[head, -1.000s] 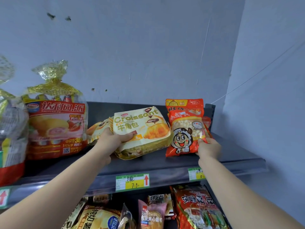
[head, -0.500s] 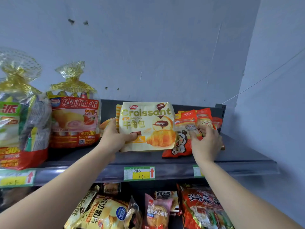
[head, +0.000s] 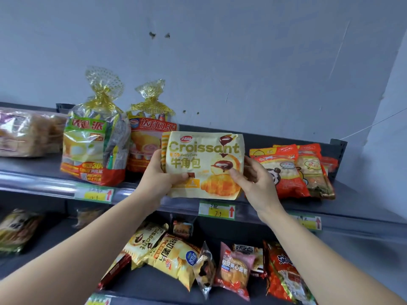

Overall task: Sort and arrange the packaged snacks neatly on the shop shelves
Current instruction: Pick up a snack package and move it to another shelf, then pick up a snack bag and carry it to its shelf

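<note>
While both hands grip it, a croissant pack [head: 204,159] stands upright at the near edge of the upper shelf [head: 44,179].
The left hand [head: 160,181] curls round the pack's lower left side with the thumb across its front; the right hand [head: 253,181] pinches the right edge, thumb on the front. Whether the pack's bottom rests on the shelf I cannot tell. Just right of it lie overlapping red snack bags [head: 284,172]. Just to its left stands a red pie bag [head: 145,146], partly behind the pack, then a green pie bag [head: 88,150], both tied with gold wrap. A price tag [head: 217,211] sits on the shelf edge under the pack. On the lower shelf [head: 44,245] lie a yellow crisp bag [head: 174,258] and a pink bread packet [head: 233,267].
</note>
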`<state>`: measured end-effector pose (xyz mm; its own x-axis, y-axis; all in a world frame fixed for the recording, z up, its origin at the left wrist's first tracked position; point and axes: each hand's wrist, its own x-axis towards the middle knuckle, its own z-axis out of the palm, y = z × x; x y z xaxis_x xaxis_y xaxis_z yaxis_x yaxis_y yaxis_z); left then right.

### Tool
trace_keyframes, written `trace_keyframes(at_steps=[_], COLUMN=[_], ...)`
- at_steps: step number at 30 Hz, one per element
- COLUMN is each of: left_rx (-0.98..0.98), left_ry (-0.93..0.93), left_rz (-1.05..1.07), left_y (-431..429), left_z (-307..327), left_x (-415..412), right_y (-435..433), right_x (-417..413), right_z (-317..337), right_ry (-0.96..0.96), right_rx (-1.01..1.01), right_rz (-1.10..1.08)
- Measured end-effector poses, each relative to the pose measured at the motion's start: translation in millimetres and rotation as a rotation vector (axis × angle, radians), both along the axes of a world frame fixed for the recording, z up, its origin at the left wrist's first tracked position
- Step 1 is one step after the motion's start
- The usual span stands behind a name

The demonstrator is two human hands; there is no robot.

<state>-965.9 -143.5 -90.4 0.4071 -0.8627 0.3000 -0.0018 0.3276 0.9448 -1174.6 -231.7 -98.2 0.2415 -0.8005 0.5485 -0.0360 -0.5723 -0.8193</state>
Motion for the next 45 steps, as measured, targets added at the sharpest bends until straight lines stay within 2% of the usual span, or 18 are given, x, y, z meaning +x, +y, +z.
trace_keyframes(at_steps=[9,19,27,36,45], left_rx=[0.003,0.073,0.121,0.146,0.115], left_ry=[0.137,0.059,0.026,-0.014,-0.053], left_rz=[0.095,0.245,0.267,0.295,0.267], left_y=[82.9,159.4,202.2,222.3,177.3], left_z=[-19.1,-39.7,-45.1,-44.0,-31.2], left_x=[47.3,124.3,176.4,211.9,179.7], right_y=[48.4,104.2,140.9,167.2,155.2], right_x=[58.5,144.0,204.1,243.1,198.5], right_z=[-17.4,-28.0,-33.5,-27.9,-18.4], right_ry=[-0.008,0.070,0.078,0.073,-0.023], right_rx=[0.024,0.076,0.114,0.137,0.160], right_rz=[0.128,0.177,0.201,0.180,0.045])
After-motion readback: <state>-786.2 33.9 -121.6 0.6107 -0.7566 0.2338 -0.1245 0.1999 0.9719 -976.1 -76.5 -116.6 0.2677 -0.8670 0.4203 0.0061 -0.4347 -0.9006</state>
